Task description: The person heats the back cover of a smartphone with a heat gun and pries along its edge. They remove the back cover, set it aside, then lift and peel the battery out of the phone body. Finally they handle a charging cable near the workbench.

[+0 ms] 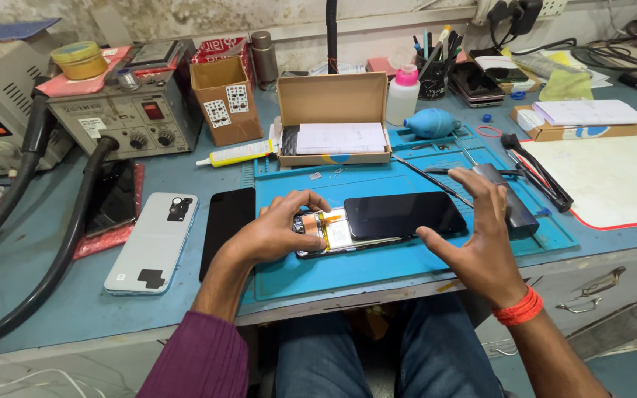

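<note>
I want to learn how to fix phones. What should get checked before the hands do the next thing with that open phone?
1. Open phone lies flat on the blue mat: ok.
2. Left hand steadies the phone's end: ok.
3. Black screen panel lined up with the phone body: not ok, it sits shifted sideways.
4. Right hand gripping the panel: not ok, fingers open, only hovering.
5. Insides free of dust: cannot tell.
6. Metal tool clear of the panel: ok, just behind.

At nine o'clock a white phone back [152, 243] lies on the counter [31, 250]; at twelve, an open cardboard box [333, 118]; a blue dust blower [431, 123] at one.
</note>
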